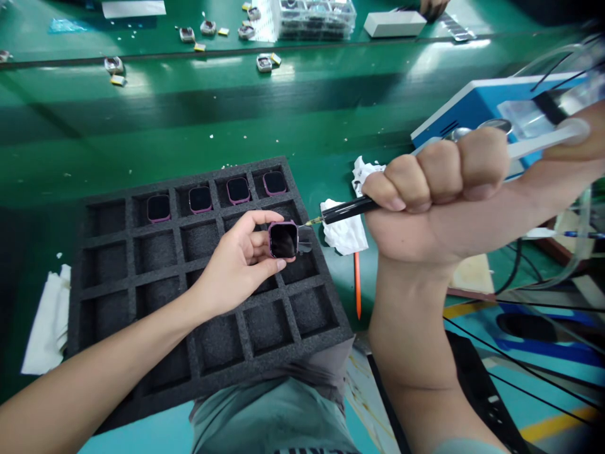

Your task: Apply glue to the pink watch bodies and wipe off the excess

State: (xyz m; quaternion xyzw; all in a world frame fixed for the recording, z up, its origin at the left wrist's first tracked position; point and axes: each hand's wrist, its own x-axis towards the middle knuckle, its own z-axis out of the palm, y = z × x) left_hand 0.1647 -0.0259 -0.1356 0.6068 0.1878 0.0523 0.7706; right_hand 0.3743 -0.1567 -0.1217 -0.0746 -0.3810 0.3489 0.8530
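My left hand (248, 252) is closed around a smartwatch case (283, 239), a square black screen in a purple frame, held by its edges above the foam tray (293, 340). In my right hand (439, 183), a black dispensing syringe (347, 210) is gripped in a fist. Its thin yellowish needle (312, 222) points left and its tip is at the watch's right edge; whether it touches, I cannot tell. A white hose adapter (543, 140) comes out behind the fist. Several similar purple watches, such as this one (237, 190), lie in the tray's back row.
White crumpled tissues (345, 233) and an orange stick (358, 287) lie right of the tray. A blue machine (482, 113) with hoses stands at right. Small watch parts (265, 63) and a clear compartment box (316, 19) are at the back, near another person's hand (432, 7).
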